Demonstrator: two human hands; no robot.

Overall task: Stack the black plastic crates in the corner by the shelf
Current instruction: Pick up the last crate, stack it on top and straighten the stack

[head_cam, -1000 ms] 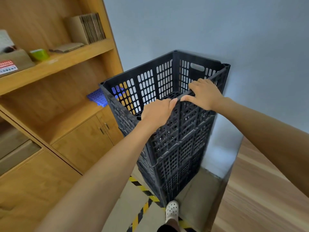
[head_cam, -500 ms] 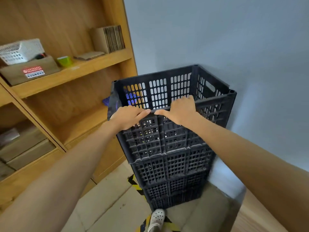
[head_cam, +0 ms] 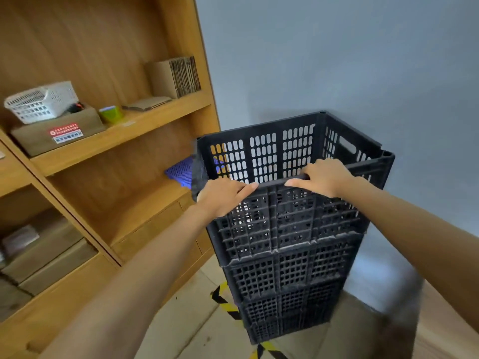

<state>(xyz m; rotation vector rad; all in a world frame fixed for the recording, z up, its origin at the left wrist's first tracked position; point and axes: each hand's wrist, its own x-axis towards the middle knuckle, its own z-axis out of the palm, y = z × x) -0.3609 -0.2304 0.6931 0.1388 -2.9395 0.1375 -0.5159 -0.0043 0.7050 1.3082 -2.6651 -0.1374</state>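
A stack of black slotted plastic crates point(head_cam: 290, 275) stands on the floor in the corner between the wooden shelf point(head_cam: 124, 130) and the grey wall. The top crate point(head_cam: 272, 154) is open upward and looks empty. My left hand point(head_cam: 223, 195) grips the near rim of the top crate close to its left corner. My right hand point(head_cam: 324, 177) grips the same rim further right, fingers curled over the edge. Both forearms reach in from the bottom of the view.
The shelf on the left holds a white basket point(head_cam: 41, 101), a cardboard box point(head_cam: 57, 130), a green cup point(head_cam: 111, 114), upright cardboard sheets point(head_cam: 178, 76) and a purple basket point(head_cam: 181, 172) just behind the crates. Yellow-black tape point(head_cam: 225, 299) marks the floor under the stack.
The view has pulled back and shifted right, so the stack sits lower and more frontal. My hands have stayed on the near rim, now spread a little wider apart.
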